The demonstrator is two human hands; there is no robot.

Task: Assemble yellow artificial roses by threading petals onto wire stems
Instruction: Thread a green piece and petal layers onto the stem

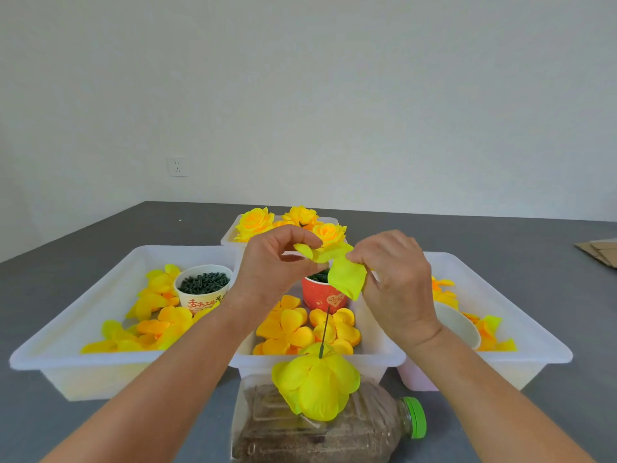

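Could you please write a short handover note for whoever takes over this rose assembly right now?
Left hand: raised over the trays, pinching one end of a yellow petal piece.
Right hand: pinching the other end of the same piece.
Partly built rose: sits on the plastic bottle lying on its side, petals hanging down, wire stem pointing up and free.
Done: some petals already on that stem; finished roses in the far tray.
Left: thread the held piece onto the stem, then add more from the orange petals in the middle tray.
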